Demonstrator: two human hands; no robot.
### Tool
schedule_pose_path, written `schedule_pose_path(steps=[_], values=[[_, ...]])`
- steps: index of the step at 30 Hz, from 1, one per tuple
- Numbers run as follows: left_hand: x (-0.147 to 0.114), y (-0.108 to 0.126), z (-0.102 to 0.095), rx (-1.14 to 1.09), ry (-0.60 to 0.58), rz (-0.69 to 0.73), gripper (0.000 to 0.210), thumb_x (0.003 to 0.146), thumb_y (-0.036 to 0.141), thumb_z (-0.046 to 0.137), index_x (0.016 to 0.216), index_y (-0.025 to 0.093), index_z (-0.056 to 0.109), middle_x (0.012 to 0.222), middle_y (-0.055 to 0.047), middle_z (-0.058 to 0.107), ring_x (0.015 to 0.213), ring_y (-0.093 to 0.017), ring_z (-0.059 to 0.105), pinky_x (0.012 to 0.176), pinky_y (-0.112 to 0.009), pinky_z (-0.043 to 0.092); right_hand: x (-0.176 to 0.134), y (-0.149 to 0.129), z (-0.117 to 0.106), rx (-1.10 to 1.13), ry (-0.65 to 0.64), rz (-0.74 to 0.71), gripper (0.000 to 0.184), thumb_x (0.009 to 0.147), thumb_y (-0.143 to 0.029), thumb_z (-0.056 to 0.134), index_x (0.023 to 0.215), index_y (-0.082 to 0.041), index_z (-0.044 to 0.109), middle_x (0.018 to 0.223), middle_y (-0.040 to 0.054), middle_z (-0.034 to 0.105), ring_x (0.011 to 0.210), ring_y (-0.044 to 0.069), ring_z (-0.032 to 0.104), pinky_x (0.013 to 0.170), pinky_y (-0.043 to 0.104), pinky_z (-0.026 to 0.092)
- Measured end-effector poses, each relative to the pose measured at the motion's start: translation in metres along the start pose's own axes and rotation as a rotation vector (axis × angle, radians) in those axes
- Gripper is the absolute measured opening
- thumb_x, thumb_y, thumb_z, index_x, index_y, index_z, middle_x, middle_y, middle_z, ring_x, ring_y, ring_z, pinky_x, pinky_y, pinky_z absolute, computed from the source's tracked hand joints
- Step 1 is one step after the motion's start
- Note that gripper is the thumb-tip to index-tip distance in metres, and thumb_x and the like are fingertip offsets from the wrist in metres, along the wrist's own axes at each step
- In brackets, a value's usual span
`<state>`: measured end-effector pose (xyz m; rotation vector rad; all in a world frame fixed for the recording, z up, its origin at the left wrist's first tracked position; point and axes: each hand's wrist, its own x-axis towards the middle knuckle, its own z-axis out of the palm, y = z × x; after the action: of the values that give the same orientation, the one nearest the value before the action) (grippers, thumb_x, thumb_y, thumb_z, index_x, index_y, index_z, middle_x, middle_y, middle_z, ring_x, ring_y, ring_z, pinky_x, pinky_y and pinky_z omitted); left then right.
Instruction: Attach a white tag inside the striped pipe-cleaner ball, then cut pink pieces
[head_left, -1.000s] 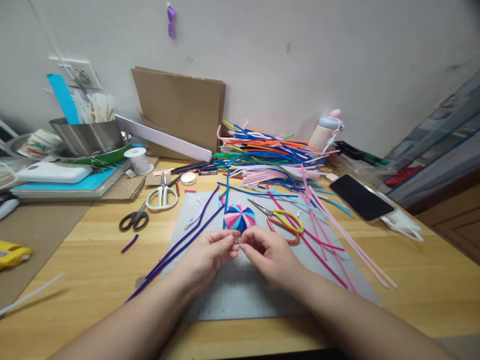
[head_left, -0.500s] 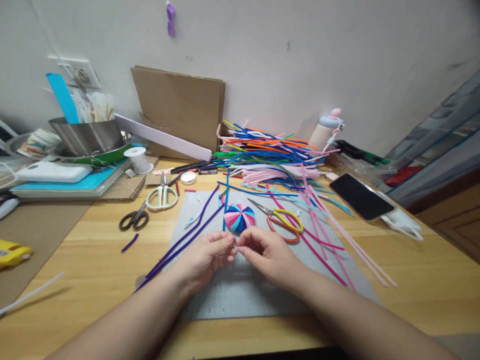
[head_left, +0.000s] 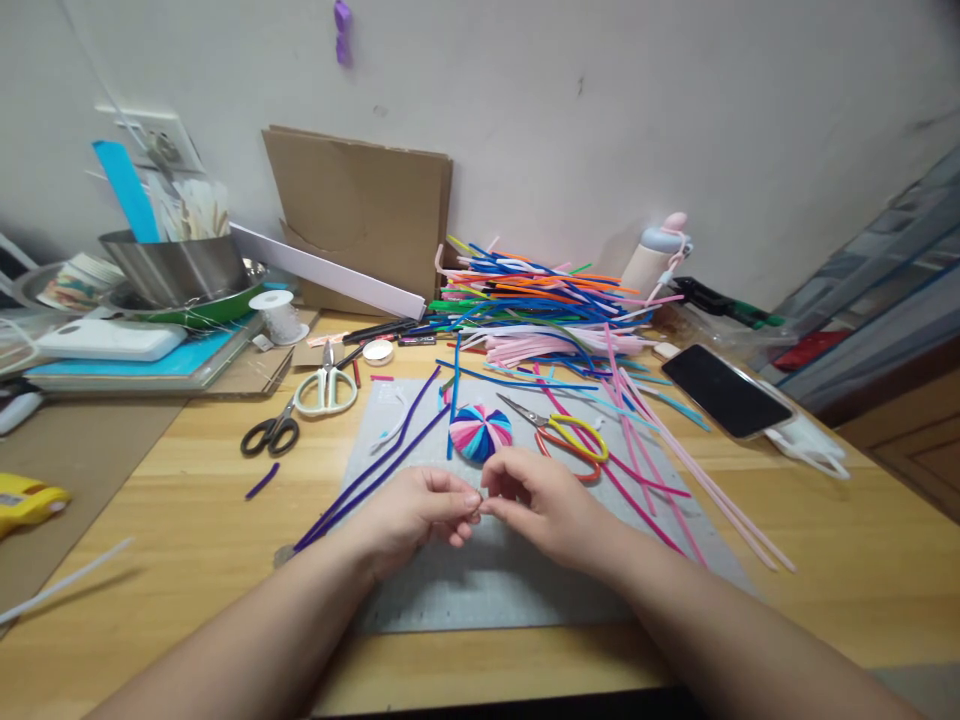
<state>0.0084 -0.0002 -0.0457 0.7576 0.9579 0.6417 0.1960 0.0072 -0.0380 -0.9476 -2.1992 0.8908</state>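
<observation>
My left hand (head_left: pixel 427 512) and my right hand (head_left: pixel 536 503) meet fingertip to fingertip over the grey cutting mat (head_left: pixel 495 595). Both are closed in a pinch around something tiny, too small to name. Just beyond them lies a round ball of pink, blue, purple and white pipe cleaners (head_left: pixel 481 432). Scissors with yellow and orange handles (head_left: pixel 574 438) rest open to the right of the ball. Two purple pipe cleaners (head_left: pixel 367 482) stretch along the left side of the mat, partly behind my left forearm.
A heap of coloured pipe cleaners (head_left: pixel 547 295) lies at the back. White-handled scissors (head_left: pixel 326 388) and black-handled scissors (head_left: pixel 270 436) are on the left, past a yellow tool (head_left: pixel 30 500). A phone (head_left: pixel 726 390) lies at right, pink pipe cleaners (head_left: pixel 712 480) nearer.
My fingertips have shifted slightly right and down, still pinched together. The whole view has moved a little; the things on the table lie as before.
</observation>
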Motion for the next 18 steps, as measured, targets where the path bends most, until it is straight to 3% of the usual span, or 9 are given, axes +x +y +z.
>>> schedule_pose_path(steps=[6,15,18], values=[[0.0008,0.0003,-0.0044,0.078,-0.048,0.004,0.024,0.060,0.031,0.080,0.066,0.011,0.068,0.058,-0.002,0.063,0.051,-0.008,0.055,0.050,-0.019,0.042,0.0011,-0.0015,-0.0024,0.000,-0.056,0.008,0.006,0.081,-0.013,0.062,0.084,-0.018,0.060,0.075,-0.0012,0.059,0.066,0.011,0.052,0.060,0.021,0.039],[0.0005,0.0002,-0.0017,0.091,0.002,-0.001,0.025,0.057,0.030,0.081,0.065,0.010,0.068,0.058,-0.003,0.064,0.050,-0.009,0.055,0.051,-0.020,0.042,0.0021,-0.0021,-0.0036,0.031,-0.064,0.074,0.009,0.082,-0.012,0.055,0.086,-0.018,0.061,0.073,-0.0012,0.060,0.063,0.010,0.053,0.055,0.020,0.040],[0.0017,-0.0006,-0.0015,0.117,0.032,0.006,0.026,0.055,0.030,0.082,0.063,0.010,0.067,0.055,-0.003,0.064,0.048,-0.009,0.055,0.050,-0.021,0.043,0.0017,0.0000,-0.0011,-0.019,-0.059,0.028,0.010,0.082,-0.011,0.056,0.085,-0.018,0.062,0.073,-0.0004,0.061,0.064,0.011,0.055,0.057,0.021,0.041]])
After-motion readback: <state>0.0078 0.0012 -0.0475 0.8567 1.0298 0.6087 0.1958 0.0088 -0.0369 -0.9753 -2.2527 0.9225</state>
